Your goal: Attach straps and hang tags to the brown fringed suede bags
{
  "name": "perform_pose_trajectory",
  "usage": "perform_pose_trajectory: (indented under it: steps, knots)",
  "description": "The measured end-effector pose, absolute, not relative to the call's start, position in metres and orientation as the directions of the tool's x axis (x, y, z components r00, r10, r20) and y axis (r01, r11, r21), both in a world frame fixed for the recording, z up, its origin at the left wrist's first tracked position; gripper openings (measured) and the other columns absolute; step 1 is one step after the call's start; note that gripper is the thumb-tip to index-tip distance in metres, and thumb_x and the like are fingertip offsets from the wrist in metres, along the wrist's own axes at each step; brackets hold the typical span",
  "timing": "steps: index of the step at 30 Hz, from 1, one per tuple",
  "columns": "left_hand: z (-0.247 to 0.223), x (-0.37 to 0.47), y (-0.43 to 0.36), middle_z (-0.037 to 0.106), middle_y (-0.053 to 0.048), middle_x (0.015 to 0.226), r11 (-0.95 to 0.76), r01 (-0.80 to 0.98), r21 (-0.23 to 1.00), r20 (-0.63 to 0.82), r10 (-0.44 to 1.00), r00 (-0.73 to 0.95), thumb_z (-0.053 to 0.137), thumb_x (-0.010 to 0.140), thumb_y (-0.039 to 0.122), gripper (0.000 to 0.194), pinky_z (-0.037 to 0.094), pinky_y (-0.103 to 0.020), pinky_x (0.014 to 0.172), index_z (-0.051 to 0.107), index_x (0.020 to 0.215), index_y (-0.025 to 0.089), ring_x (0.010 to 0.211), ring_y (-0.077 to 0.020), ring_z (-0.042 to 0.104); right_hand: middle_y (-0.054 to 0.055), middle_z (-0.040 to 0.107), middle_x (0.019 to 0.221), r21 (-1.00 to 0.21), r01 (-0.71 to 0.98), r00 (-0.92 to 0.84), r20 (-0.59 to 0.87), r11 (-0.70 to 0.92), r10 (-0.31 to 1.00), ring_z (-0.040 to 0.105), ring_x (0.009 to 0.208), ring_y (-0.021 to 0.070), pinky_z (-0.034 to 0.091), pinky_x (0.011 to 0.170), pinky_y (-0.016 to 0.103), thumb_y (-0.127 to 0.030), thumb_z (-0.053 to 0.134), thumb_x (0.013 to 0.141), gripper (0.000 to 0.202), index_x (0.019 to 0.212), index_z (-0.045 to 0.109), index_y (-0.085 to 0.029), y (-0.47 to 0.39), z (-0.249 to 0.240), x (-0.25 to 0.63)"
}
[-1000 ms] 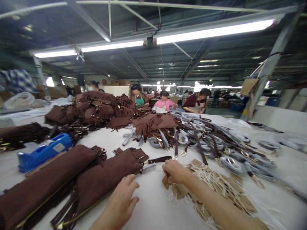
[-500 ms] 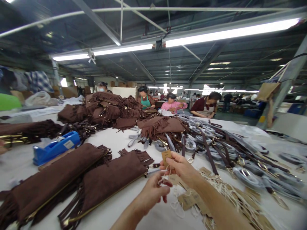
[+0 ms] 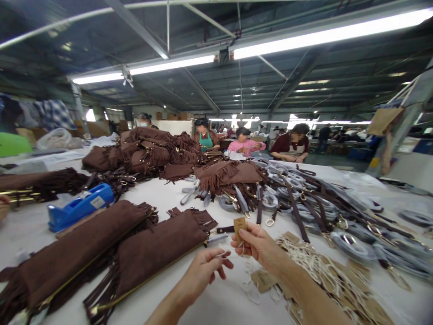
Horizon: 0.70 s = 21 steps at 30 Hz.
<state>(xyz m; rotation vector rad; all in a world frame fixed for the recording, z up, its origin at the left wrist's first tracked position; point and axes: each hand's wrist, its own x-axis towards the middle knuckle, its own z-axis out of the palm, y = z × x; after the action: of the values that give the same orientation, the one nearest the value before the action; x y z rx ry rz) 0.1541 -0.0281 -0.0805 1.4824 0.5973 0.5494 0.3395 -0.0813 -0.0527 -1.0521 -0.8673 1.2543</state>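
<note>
Between thumb and fingers, my right hand (image 3: 253, 243) holds up a small tan paper tag (image 3: 240, 229) with a white string below it. My left hand (image 3: 207, 270) is just left of it, thumb and forefinger close together on what looks like the white string; the other fingers are curled. Left of my hands lies a brown fringed bag (image 3: 160, 255) with a gold zipper, a dark strap with a clasp at its right end. A second brown bag (image 3: 79, 250) lies beside it. Tan tags with white strings (image 3: 321, 275) are heaped beside and under my right forearm.
A blue tape dispenser (image 3: 79, 207) stands at the left. Brown bags (image 3: 149, 149) are piled at the back. Wrapped straps with metal clasps (image 3: 314, 207) cover the right side. Several people work beyond the table (image 3: 158, 194); part of a hand (image 3: 4, 205) shows at the left edge.
My hands have moved apart: the left a little left and down, the right slightly right with the tag. The tag is now more upright. The camera view has shifted slightly.
</note>
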Motion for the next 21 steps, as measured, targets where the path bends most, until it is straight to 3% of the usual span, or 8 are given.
perform_pose_trajectory:
  steps: [4, 7, 9, 11, 17, 19, 21]
  knots:
    - [-0.076, 0.156, -0.030, 0.069, -0.008, 0.088, 0.158, -0.072, 0.985, -0.052, 0.665, 0.745, 0.064, 0.056, 0.025, 0.040, 0.029, -0.022, 0.049, 0.072, 0.093, 0.012, 0.066, -0.0133, 0.055, -0.001, 0.071, 0.079, -0.958, -0.286, 0.098, -0.017, 0.012, 0.995, 0.068, 0.070, 0.0125, 0.054, 0.062, 0.023, -0.048, 0.081, 0.070, 0.039, 0.090, 0.063, -0.020, -0.082, -0.051, 0.332]
    - [-0.077, 0.159, -0.032, 0.068, -0.008, 0.084, 0.226, -0.125, 0.966, -0.058, 0.662, 0.747, 0.070, 0.062, 0.039, 0.036, 0.027, -0.022, 0.048, 0.072, 0.085, 0.012, 0.062, -0.0122, 0.053, -0.002, 0.070, 0.078, -0.963, -0.271, 0.068, -0.009, 0.010, 0.998, 0.067, 0.069, 0.0121, 0.053, 0.063, 0.024, -0.050, 0.080, 0.071, 0.039, 0.088, 0.062, -0.020, -0.082, -0.050, 0.328]
    - [-0.082, 0.161, -0.033, 0.067, -0.009, 0.079, 0.228, -0.138, 0.964, -0.063, 0.700, 0.711, 0.068, 0.065, 0.054, 0.045, 0.026, -0.023, 0.048, 0.070, 0.078, 0.011, 0.059, -0.0119, 0.052, -0.001, 0.070, 0.078, -0.963, -0.268, 0.066, -0.024, -0.005, 0.998, 0.067, 0.069, 0.0126, 0.053, 0.064, 0.025, -0.051, 0.080, 0.069, 0.042, 0.089, 0.061, -0.020, -0.081, -0.050, 0.326]
    - [-0.086, 0.162, -0.032, 0.067, -0.009, 0.076, 0.213, -0.137, 0.968, -0.072, 0.751, 0.656, 0.068, 0.065, 0.057, 0.047, 0.026, -0.023, 0.049, 0.070, 0.074, 0.011, 0.060, -0.0128, 0.053, -0.001, 0.070, 0.079, -0.965, -0.263, 0.062, -0.034, -0.017, 0.997, 0.067, 0.069, 0.0129, 0.053, 0.064, 0.025, -0.052, 0.081, 0.068, 0.044, 0.091, 0.061, -0.020, -0.082, -0.050, 0.324]
    - [-0.081, 0.146, -0.020, 0.067, -0.006, 0.082, 0.192, -0.231, 0.954, -0.090, 0.916, 0.390, 0.063, 0.062, 0.039, 0.027, 0.036, -0.024, 0.064, 0.071, 0.073, 0.016, 0.080, -0.0180, 0.055, 0.000, 0.070, 0.082, -0.954, -0.297, -0.009, -0.031, -0.033, 0.999, 0.067, 0.075, 0.0156, 0.052, 0.073, 0.032, -0.048, 0.076, 0.076, 0.033, 0.090, 0.061, -0.021, -0.102, -0.056, 0.327]
    - [-0.078, 0.139, -0.017, 0.068, -0.006, 0.087, 0.138, -0.259, 0.956, -0.045, 0.941, 0.334, 0.060, 0.057, 0.030, 0.016, 0.036, -0.025, 0.066, 0.067, 0.062, 0.017, 0.082, -0.0182, 0.055, 0.001, 0.071, 0.083, -0.969, -0.240, -0.076, -0.032, -0.049, 0.997, 0.067, 0.079, 0.0169, 0.050, 0.078, 0.033, -0.045, 0.077, 0.075, 0.031, 0.087, 0.062, -0.021, -0.110, -0.059, 0.331]
    - [-0.079, 0.135, -0.017, 0.066, -0.006, 0.081, 0.078, -0.246, 0.966, 0.019, 0.929, 0.369, 0.052, 0.051, 0.023, 0.010, 0.035, -0.025, 0.062, 0.057, 0.045, 0.016, 0.074, -0.0165, 0.052, 0.003, 0.071, 0.082, -0.991, -0.106, -0.169, -0.065, -0.084, 0.984, 0.065, 0.077, 0.0169, 0.047, 0.073, 0.030, -0.041, 0.078, 0.072, 0.029, 0.084, 0.064, -0.019, -0.115, -0.062, 0.333]
